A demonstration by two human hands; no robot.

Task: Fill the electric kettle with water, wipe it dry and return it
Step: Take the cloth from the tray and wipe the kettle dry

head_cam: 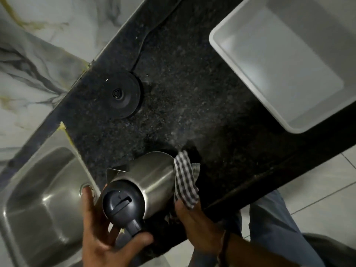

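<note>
Black speckled counter (192, 83) carries kettle base (122, 94) and white tray (246, 78).

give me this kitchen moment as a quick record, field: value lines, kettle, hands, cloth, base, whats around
kettle: steel kettle, lid shut, on the dark counter
left hand: left hand holds the kettle's handle
right hand: right hand presses a checked cloth to the kettle's side
base: round black base sits bare, apart from the kettle
sink: steel sink left of the kettle
tub: white tub at the counter's far right

Dim, grainy picture with soft focus throughout. The kettle (152, 180) and sink (44, 189) carry faint highlights, and the counter (192, 93) is nearly black. Straight edges bow near the frame's borders.
</note>
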